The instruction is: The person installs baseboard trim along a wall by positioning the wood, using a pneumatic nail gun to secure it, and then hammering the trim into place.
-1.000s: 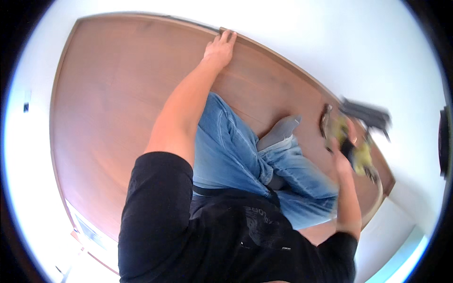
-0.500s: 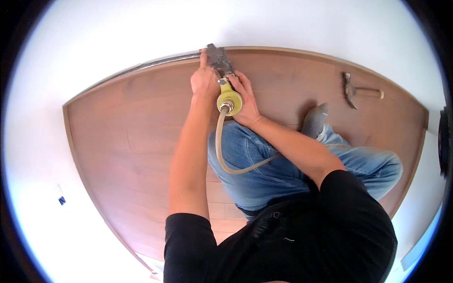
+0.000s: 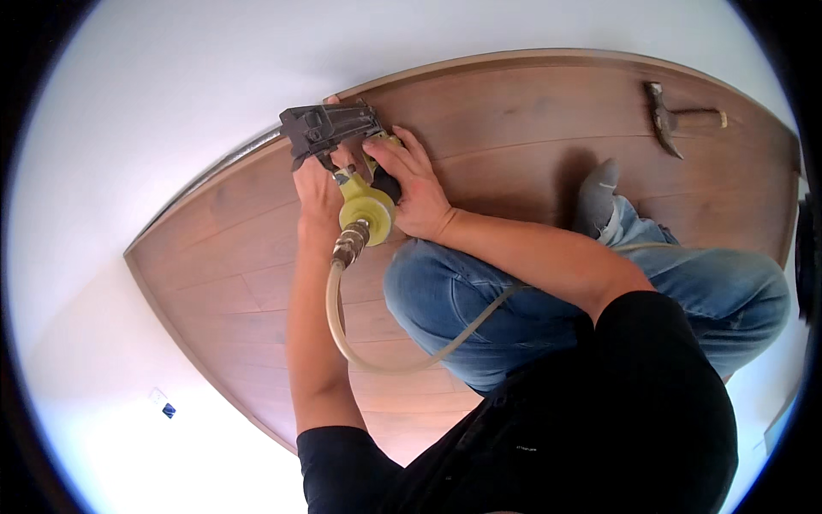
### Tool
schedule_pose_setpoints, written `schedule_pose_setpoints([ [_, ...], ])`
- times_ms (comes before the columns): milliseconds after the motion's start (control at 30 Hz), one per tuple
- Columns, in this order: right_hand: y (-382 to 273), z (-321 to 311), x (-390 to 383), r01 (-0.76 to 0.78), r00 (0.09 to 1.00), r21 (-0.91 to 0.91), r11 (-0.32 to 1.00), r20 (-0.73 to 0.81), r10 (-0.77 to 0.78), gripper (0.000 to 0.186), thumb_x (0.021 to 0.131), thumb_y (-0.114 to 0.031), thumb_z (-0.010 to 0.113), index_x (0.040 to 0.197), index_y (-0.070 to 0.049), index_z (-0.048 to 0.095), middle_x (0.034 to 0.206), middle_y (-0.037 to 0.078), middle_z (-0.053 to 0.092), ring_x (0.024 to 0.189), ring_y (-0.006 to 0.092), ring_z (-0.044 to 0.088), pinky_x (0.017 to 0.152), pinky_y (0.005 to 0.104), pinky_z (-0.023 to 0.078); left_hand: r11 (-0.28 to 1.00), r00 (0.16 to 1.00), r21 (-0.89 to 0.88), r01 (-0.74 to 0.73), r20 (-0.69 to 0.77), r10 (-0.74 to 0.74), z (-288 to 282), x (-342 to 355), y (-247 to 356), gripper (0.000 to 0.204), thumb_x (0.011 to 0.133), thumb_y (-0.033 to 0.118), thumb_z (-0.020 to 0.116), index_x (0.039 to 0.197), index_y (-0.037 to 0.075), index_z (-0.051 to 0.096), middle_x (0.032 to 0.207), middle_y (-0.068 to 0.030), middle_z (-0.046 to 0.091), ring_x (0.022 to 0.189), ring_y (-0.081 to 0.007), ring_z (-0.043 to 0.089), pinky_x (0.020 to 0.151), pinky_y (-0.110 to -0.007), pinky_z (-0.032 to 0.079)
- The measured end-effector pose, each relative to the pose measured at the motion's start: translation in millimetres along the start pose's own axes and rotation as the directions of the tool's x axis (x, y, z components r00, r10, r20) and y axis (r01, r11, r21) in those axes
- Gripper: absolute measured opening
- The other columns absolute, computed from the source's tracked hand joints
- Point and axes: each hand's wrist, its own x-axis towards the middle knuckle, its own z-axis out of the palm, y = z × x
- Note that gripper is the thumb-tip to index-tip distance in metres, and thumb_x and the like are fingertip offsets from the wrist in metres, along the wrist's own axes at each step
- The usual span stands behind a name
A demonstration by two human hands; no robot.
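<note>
A nail gun with a dark magazine (image 3: 342, 122) and a yellow-green body (image 3: 368, 212) is in my right hand (image 3: 417, 193), whose fingers wrap its handle. A pale air hose (image 3: 336, 317) runs from the metal coupling at its rear and curves across my knee. My left hand (image 3: 317, 195) lies beneath the tool, mostly hidden by it. One stretched-out finger shows past the magazine, by the end of the wooden baseboard (image 3: 445, 68) along the far wall. Left of that end, a silvery strip (image 3: 235, 160) follows the foot of the wall.
A hammer (image 3: 664, 118) lies on the brown plank floor (image 3: 514, 107) at the far right. My bent legs in jeans (image 3: 462, 295) and one grey-socked foot (image 3: 598, 193) are on the floor to the right. A wall outlet (image 3: 161, 398) is at lower left.
The nail gun has swung round, its dark head now pointing left and its magazine lying across my left hand. My right hand turned with it. The view has shifted too.
</note>
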Motion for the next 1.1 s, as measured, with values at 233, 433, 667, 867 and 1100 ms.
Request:
schedule_pose_setpoints([
  [233, 2, 15, 6, -0.018, 0.997, 0.039, 0.999, -0.069, 0.021, 0.068, 0.078, -0.024, 0.082, 0.138, -0.008, 0.056, 0.133, 0.016, 0.060, 0.133, 0.0484, 0.045, 0.119, 0.0560, 0.032, 0.996, 0.998, 0.056, -0.062, -0.005, 0.062, 16, 12, -13, 0.026, 0.091, 0.027, 0.061, 0.107, 0.010, 0.073, 0.112, -0.0200, 0.069, 0.090, -0.0391, 0.073, 0.077, -0.048, 0.058],
  [433, 6, 20, 2, -0.043, 0.993, -0.016, 0.999, -0.107, 0.041, 0.065, 0.076, -0.014, 0.080, 0.136, -0.008, 0.057, 0.133, 0.016, 0.058, 0.137, 0.0493, 0.040, 0.119, 0.0557, 0.033, 0.989, 0.994, 0.101, -0.109, -0.001, 0.109, 24, 19, -17, 0.022, 0.090, 0.026, 0.063, 0.101, 0.009, 0.072, 0.104, -0.0194, 0.070, 0.089, -0.0386, 0.073, 0.076, -0.047, 0.059],
  [667, -1, 13, 0, -0.049, 0.997, 0.032, 0.998, -0.064, 0.051, 0.071, 0.073, -0.009, 0.076, 0.140, -0.012, 0.054, 0.137, 0.017, 0.055, 0.139, 0.0506, 0.035, 0.122, 0.0577, 0.029, 0.981, 0.992, 0.147, -0.128, 0.008, 0.128, 13, 19, -9, 0.019, 0.088, 0.024, 0.065, 0.095, 0.007, 0.070, 0.095, -0.0187, 0.072, 0.088, -0.0380, 0.073, 0.074, -0.046, 0.059],
  [867, -6, 13, 1, -0.041, 0.997, 0.018, 0.999, -0.072, 0.042, 0.072, 0.073, -0.004, 0.075, 0.142, -0.010, 0.055, 0.136, 0.016, 0.058, 0.138, 0.0485, 0.039, 0.121, 0.0554, 0.030, 0.979, 0.990, 0.151, -0.136, 0.002, 0.138, 8, 20, -7, 0.019, 0.089, 0.025, 0.064, 0.093, 0.006, 0.069, 0.091, -0.0187, 0.073, 0.088, -0.0391, 0.072, 0.073, -0.046, 0.058],
  [1100, -3, 16, 4, -0.015, 0.995, 0.007, 1.000, -0.099, 0.015, 0.068, 0.075, -0.009, 0.077, 0.140, -0.010, 0.056, 0.134, 0.017, 0.058, 0.136, 0.0480, 0.041, 0.120, 0.0564, 0.031, 0.979, 0.979, 0.095, -0.180, -0.076, 0.187, 19, 15, -18, 0.022, 0.091, 0.027, 0.057, 0.097, 0.007, 0.066, 0.094, -0.0203, 0.073, 0.089, -0.0440, 0.070, 0.074, -0.050, 0.056],
])
